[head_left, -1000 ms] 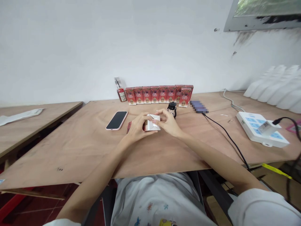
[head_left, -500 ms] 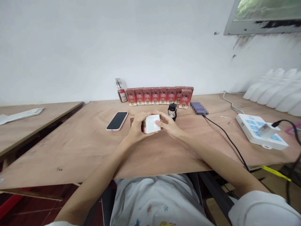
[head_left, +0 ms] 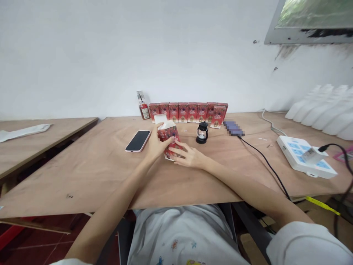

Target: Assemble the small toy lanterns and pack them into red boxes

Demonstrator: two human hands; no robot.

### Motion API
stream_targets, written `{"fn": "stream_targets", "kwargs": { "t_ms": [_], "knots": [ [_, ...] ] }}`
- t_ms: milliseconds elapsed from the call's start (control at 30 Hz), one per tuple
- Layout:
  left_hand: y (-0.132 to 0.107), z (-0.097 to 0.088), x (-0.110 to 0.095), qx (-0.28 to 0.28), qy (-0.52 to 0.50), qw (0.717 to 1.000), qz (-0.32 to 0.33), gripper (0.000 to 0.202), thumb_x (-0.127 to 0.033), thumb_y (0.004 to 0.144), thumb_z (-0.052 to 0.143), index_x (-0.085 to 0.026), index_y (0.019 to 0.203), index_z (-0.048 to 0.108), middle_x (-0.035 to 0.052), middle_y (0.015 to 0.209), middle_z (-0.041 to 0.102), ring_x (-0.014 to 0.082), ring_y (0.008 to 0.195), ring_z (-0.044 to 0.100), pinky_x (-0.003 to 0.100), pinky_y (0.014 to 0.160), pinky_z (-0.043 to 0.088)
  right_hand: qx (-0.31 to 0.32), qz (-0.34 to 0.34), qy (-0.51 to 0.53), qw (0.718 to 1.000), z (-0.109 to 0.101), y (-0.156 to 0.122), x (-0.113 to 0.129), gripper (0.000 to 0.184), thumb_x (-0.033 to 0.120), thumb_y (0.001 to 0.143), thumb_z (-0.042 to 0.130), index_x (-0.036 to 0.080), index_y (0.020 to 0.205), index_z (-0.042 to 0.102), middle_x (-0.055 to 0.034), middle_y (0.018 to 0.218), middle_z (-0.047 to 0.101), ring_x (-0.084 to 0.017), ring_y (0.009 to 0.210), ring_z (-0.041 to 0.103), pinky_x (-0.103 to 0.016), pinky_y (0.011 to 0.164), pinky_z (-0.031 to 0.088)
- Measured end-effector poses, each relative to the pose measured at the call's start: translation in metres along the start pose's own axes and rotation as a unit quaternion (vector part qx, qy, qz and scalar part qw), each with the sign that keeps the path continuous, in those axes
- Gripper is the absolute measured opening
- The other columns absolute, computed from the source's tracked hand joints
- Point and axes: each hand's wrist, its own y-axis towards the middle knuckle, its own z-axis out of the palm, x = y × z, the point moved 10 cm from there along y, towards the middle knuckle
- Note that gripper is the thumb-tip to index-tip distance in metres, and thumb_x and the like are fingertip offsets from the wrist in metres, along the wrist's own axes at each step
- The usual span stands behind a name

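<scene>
Above the middle of the table, a small red printed box [head_left: 171, 133] is tilted between my hands, with a white flap lifted at its upper end. My left hand [head_left: 157, 144] is wrapped round its left side, thumb across the front. The fingers of my right hand [head_left: 189, 156] press on the lower right of the box, gripping it too. Whatever is inside the box is hidden. Just right of it stands a small black lantern [head_left: 202, 133], touched by neither hand.
Behind, a row of similar red boxes [head_left: 183, 112] stands near the wall beside a small bottle [head_left: 143, 109]. A phone [head_left: 138, 141] lies left of my hands. To the right are a blurred-out purple item [head_left: 234, 128], a power strip [head_left: 295, 147] with cables, and several white bottles [head_left: 317, 105].
The box has turned in my hands from its white end to its red printed face, and a white flap now stands up. My right hand has shifted lower on the box.
</scene>
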Motion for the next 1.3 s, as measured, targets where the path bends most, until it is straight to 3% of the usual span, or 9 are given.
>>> {"fn": "stream_targets", "kwargs": {
  "t_ms": [133, 233, 400, 500, 700, 900, 1033, 1167, 1300],
  "knots": [
    [0.001, 0.001, -0.007, 0.026, 0.039, 0.998, 0.029, 0.076, -0.034, 0.061, 0.079, -0.021, 0.126, 0.042, 0.0061, 0.107, 0.056, 0.0146, 0.079, 0.059, 0.032, 0.074, 0.052, -0.125, 0.121, -0.007, 0.985, -0.038, -0.005, -0.034, 0.033, 0.036, 0.083, 0.058, 0.029, 0.116, 0.059, -0.0098, 0.137, 0.046, -0.030, 0.136, 0.034, -0.058, 0.111, 0.030],
    [-0.003, 0.010, -0.007, 0.051, 0.036, 0.998, 0.022, 0.083, -0.036, 0.057, 0.082, -0.020, 0.124, 0.035, 0.0049, 0.101, 0.057, 0.0163, 0.081, 0.062, 0.030, 0.069, 0.054, -0.245, 0.281, -0.071, 0.925, -0.075, -0.032, -0.078, 0.042, 0.035, 0.083, 0.057, 0.026, 0.125, 0.051, -0.0122, 0.147, 0.028, -0.034, 0.141, 0.020, -0.061, 0.112, 0.021],
    [-0.016, 0.028, -0.007, 0.058, -0.042, 0.997, 0.039, 0.078, -0.034, 0.062, 0.080, -0.024, 0.117, 0.025, 0.0133, 0.126, 0.047, 0.0215, 0.103, 0.062, 0.037, 0.081, 0.056, -0.217, 0.389, -0.040, 0.895, -0.073, -0.061, -0.129, 0.063, 0.038, 0.079, 0.062, 0.027, 0.136, 0.037, -0.0153, 0.140, 0.037, -0.034, 0.133, 0.036, -0.060, 0.105, 0.031],
    [-0.023, 0.040, 0.000, 0.079, -0.061, 0.994, 0.033, 0.077, -0.032, 0.064, 0.078, -0.026, 0.117, 0.022, 0.0131, 0.125, 0.048, 0.0213, 0.102, 0.063, 0.041, 0.084, 0.056, -0.203, 0.377, 0.021, 0.904, -0.071, -0.060, -0.137, 0.064, 0.035, 0.078, 0.063, 0.027, 0.136, 0.035, -0.0120, 0.131, 0.050, -0.029, 0.122, 0.049, -0.053, 0.103, 0.038],
    [-0.026, 0.049, 0.011, 0.085, -0.063, 0.994, 0.025, 0.079, -0.035, 0.065, 0.078, -0.025, 0.119, 0.022, 0.0139, 0.128, 0.047, 0.0212, 0.099, 0.065, 0.040, 0.082, 0.056, -0.336, 0.315, 0.081, 0.884, -0.124, -0.026, -0.107, 0.070, 0.045, 0.081, 0.058, 0.029, 0.141, 0.026, -0.0099, 0.141, 0.037, -0.025, 0.128, 0.044, -0.044, 0.100, 0.045],
    [-0.027, 0.048, 0.011, 0.097, -0.014, 0.995, 0.004, 0.081, -0.039, 0.059, 0.081, -0.022, 0.118, 0.029, 0.0126, 0.113, 0.059, 0.0249, 0.090, 0.067, 0.044, 0.079, 0.056, -0.249, 0.284, 0.366, 0.850, -0.084, 0.043, -0.070, 0.064, 0.059, 0.077, 0.056, 0.034, 0.132, 0.035, -0.0043, 0.126, 0.054, -0.021, 0.111, 0.057, -0.037, 0.086, 0.054],
    [-0.029, 0.046, 0.010, 0.085, -0.018, 0.996, 0.004, 0.085, -0.041, 0.057, 0.082, -0.023, 0.118, 0.026, 0.0120, 0.115, 0.057, 0.0241, 0.089, 0.067, 0.042, 0.075, 0.057, -0.300, 0.326, 0.347, 0.826, -0.077, 0.037, -0.092, 0.068, 0.057, 0.077, 0.058, 0.032, 0.133, 0.030, -0.0061, 0.133, 0.047, -0.022, 0.118, 0.052, -0.038, 0.093, 0.050],
    [-0.028, 0.047, 0.009, 0.081, -0.028, 0.996, 0.010, 0.082, -0.038, 0.058, 0.082, -0.025, 0.116, 0.026, 0.0106, 0.118, 0.057, 0.0214, 0.088, 0.067, 0.039, 0.075, 0.056, -0.294, 0.319, 0.250, 0.866, -0.093, 0.024, -0.104, 0.077, 0.045, 0.072, 0.068, 0.031, 0.135, 0.027, -0.0072, 0.141, 0.038, -0.022, 0.123, 0.047, -0.040, 0.102, 0.043],
    [-0.028, 0.049, 0.010, 0.088, -0.027, 0.996, 0.013, 0.081, -0.036, 0.059, 0.081, -0.025, 0.118, 0.026, 0.0103, 0.116, 0.058, 0.0216, 0.091, 0.067, 0.039, 0.076, 0.056, -0.172, 0.270, 0.227, 0.920, -0.090, 0.036, -0.082, 0.074, 0.036, 0.065, 0.075, 0.028, 0.127, 0.036, -0.0067, 0.127, 0.051, -0.022, 0.113, 0.054, -0.038, 0.097, 0.045]
  ]
}}
